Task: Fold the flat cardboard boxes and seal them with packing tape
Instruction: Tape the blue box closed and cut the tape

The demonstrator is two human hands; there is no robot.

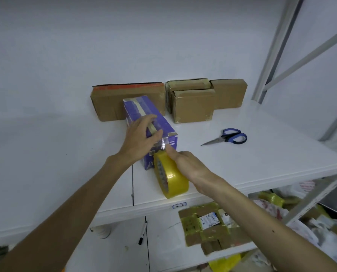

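- Purple box (150, 126): long, narrow printed cardboard, closed. It lies on the white shelf top (261, 154) with its near end towards the person. A pale tape strip runs along its top and glossy clear tape shines at the near end. Contents can't be seen.
- Left hand (142, 136): lies over the top of the purple box with fingers extended across the tape strip and thumb near the front edge. It presses down and is not clenched.
- Right hand (187, 163): grasps the tape roll (171, 173) from its right side. The thumb reaches up to the shiny tape on the box's near end. The other fingers are hidden behind the roll.
- Tape roll: thick yellow translucent ring with a glossy surface and a printed core. It stands on edge, touching the near end of the purple box.
- Long brown box (112, 103): plain matte cardboard, closed, standing against the wall just behind the purple box. It has an orange-red strip along its top edge.
- Brown boxes (193, 107): a cluster of smaller ones right of the long box, all closed. Their seams and corners are taped and their edges are a little crumpled.
- Scissors (230, 136): blue looped handles and metal blades, shut. They lie flat on the shelf top, well apart from the boxes.
- Lower shelf: taped parcels (204, 226) of brown card wrapped in yellowish tape, one with a white label.
- Marker (143, 232): black and white, lies left of the parcels.
- Plastic bags (320, 238): crinkled, piled at the right.
- Metal frame (277, 46): grey upright and diagonal braces at the right.
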